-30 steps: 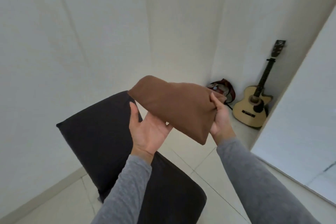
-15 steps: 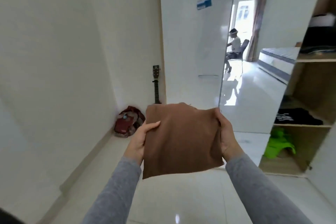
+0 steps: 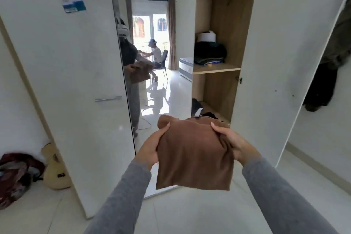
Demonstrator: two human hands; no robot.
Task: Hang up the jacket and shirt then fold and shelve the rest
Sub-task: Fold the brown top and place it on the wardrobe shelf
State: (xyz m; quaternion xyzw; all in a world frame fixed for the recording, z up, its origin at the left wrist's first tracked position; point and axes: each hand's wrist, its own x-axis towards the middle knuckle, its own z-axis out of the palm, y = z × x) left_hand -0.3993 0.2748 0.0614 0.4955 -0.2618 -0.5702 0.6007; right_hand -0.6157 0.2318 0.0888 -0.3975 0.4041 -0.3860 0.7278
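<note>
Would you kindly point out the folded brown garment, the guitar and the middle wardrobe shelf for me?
folded brown garment point(image 3: 193, 156), head view, middle of its upper face.
guitar point(image 3: 55, 175), head view, its pale body, low beside the door.
middle wardrobe shelf point(image 3: 228, 68), head view, bare front edge of the board.

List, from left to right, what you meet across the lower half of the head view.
red bag → guitar → left hand → folded brown garment → right hand → dark hanging garment
</note>
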